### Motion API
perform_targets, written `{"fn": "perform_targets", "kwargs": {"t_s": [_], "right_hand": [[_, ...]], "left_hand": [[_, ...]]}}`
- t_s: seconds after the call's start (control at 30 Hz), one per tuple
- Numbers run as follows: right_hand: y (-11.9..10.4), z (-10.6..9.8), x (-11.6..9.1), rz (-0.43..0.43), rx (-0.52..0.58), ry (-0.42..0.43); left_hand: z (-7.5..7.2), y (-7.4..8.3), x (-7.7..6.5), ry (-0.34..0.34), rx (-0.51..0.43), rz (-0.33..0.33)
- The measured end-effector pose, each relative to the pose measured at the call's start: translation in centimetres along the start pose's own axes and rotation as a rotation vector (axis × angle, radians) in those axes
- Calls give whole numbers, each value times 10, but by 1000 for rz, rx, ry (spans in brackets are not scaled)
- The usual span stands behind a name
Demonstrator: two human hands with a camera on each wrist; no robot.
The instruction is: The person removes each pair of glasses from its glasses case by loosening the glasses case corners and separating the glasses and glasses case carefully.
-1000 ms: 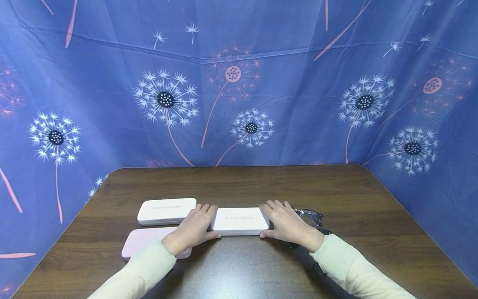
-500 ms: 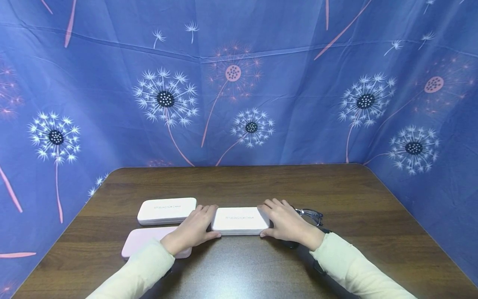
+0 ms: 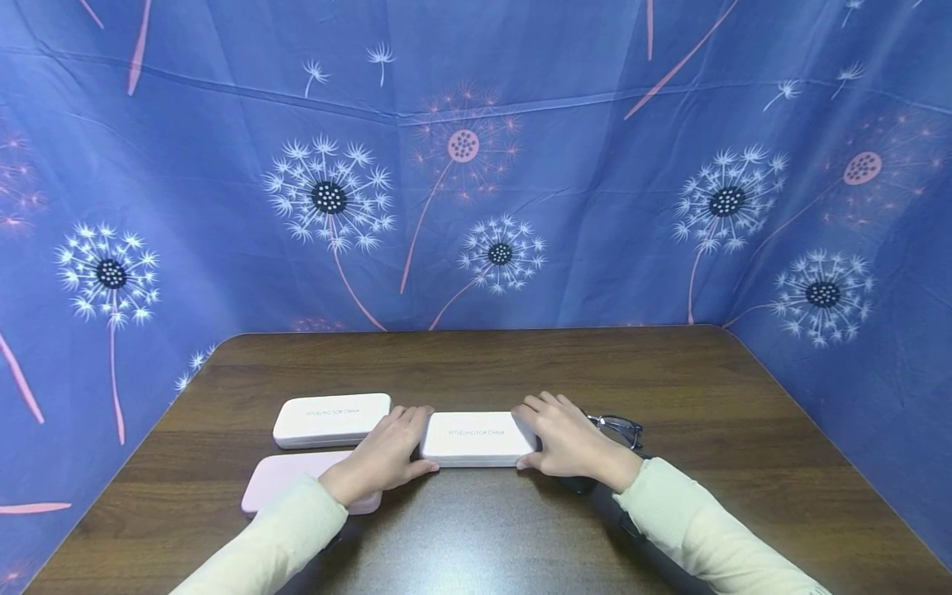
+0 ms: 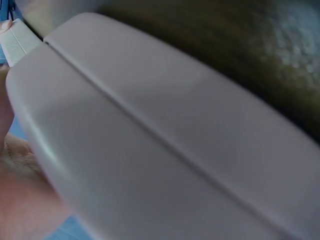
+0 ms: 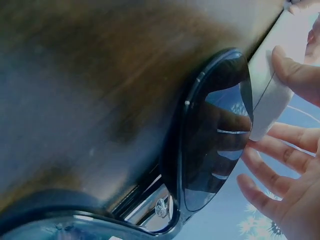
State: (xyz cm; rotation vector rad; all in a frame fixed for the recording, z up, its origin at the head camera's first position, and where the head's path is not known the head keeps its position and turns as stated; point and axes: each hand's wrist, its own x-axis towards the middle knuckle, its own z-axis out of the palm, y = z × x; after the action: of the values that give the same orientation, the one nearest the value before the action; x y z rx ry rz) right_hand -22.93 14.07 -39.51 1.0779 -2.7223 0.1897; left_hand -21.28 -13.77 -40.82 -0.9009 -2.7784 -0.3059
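Note:
A white glasses case with small grey lettering lies closed on the table in the middle of the head view. My left hand holds its left end, thumb at the front edge and fingers over the back. At the right end my right hand grips it the same way; the right wrist view shows the thumb pressed against the case's seam side. A pink glasses case fills the left wrist view, under my left forearm. Dark sunglasses stand close by my right hand, partly hidden by it in the head view.
A second white glasses case lies left of my left hand, behind the pink one. Clear-lensed eyeglasses rest behind my right wrist. The brown wooden table ends at a blue dandelion-print cloth.
Both hands keep their hold on the white glasses case, which stays nearly in place. My right hand and forearm shift very slightly to the left and back.

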Motion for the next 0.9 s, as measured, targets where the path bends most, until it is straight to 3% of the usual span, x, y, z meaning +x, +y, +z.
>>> {"fn": "perform_targets", "kwargs": {"t_s": [0.43, 0.9], "right_hand": [[6, -2, 3, -17, 48, -23], [16, -15, 13, -73, 140, -129]], "left_hand": [[2, 0, -2, 34, 51, 45], [5, -1, -1, 23, 33, 12]]}}
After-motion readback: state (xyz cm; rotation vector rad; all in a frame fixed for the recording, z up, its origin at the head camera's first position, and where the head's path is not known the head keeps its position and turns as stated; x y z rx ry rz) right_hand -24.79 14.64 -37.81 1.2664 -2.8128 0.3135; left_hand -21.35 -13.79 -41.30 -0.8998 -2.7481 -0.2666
